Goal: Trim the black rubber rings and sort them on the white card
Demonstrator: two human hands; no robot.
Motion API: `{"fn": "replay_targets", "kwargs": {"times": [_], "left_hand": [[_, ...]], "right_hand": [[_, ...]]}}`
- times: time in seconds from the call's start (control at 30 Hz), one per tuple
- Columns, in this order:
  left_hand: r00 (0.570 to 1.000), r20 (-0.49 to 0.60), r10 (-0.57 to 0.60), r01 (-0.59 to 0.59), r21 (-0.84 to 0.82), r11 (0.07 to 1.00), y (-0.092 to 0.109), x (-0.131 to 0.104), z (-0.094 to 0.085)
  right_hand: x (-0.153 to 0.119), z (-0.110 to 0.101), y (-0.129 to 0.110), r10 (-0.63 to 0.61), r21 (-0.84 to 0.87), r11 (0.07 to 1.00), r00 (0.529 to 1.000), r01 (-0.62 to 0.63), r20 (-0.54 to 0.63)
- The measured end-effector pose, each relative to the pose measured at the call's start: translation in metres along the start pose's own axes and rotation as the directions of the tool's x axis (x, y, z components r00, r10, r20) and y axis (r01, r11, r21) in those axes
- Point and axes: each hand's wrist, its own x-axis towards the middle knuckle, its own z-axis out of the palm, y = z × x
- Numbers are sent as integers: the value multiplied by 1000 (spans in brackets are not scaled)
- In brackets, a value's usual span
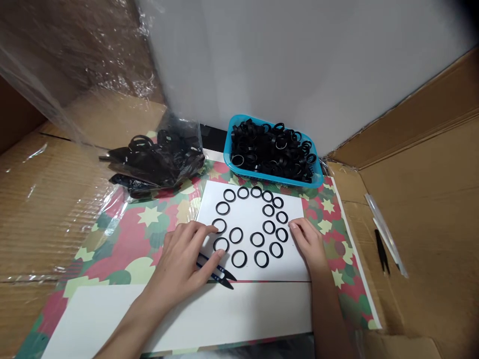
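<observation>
Several thin black rings [239, 259] lie apart or touching on a white sheet of paper [245, 219], roughly in two curved rows. My left hand [189, 257] rests at the sheet's left side, thumb and index finger apart. Its index fingertip touches or nearly touches a ring [219, 226], and its thumb tip is by the ring below [221, 245]. Under this hand lie thread snips [224, 280], blades pointing right, their handle end hidden. My right hand [309, 242] rests on the sheet's right edge, fingers loosely bent and nothing visible in them, close to a ring [282, 235].
A blue basket [275, 178] heaped with black rings stands at the back against a white wall. Left of it, a clear plastic bag [157, 164] holds dark pieces. Black tweezers [382, 252] and a clear plastic strip [387, 234] lie on cardboard at right. Cardboard walls flank both sides.
</observation>
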Motion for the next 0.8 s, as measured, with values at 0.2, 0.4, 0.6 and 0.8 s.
{"fn": "replay_targets", "kwargs": {"times": [0.2,0.4,0.6,0.8], "left_hand": [[1000,6,-2,2,-7,1000,-1,-1,0],[1000,12,-3,3,-18,1000,0,-1,0],[1000,6,2,-2,-19,1000,-1,-1,1],[1000,4,-10,10,-19,1000,0,0,0]], "right_hand": [[0,0,1,-8,3,1000,1000,8,-4],[0,0,1,-15,-5,1000,1000,15,4],[1,1,0,-35,-4,999,999,35,16],[1,2,0,-34,-1,999,999,34,15]]}}
